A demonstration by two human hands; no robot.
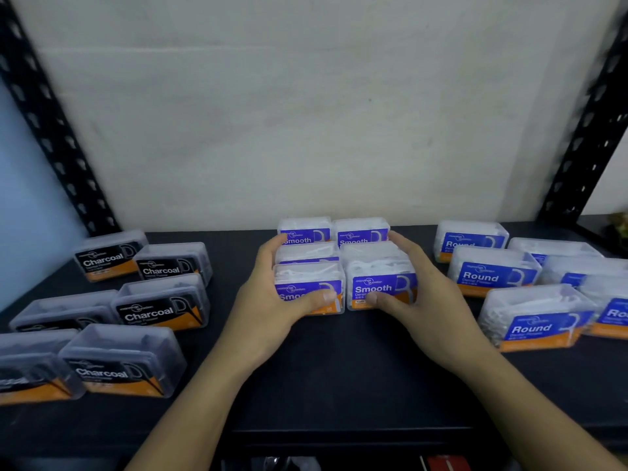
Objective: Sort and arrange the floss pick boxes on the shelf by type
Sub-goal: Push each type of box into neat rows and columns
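Observation:
Several purple "Smooth" boxes (377, 266) stand in two columns at the shelf's middle. My left hand (272, 290) cups the left side of this group, its thumb lying across the front left box (306, 277). My right hand (421, 287) cups the right side, with its thumb on the front right box. Black "Charcoal" boxes (159, 307) are grouped on the left. Blue "Round" boxes (492, 273) are grouped on the right.
The dark shelf board (339, 368) is bare in front of the Smooth group. Black perforated uprights (54, 130) rise at both sides. A pale wall (306, 113) closes the back. Below the front edge, red and dark items (445, 464) show dimly.

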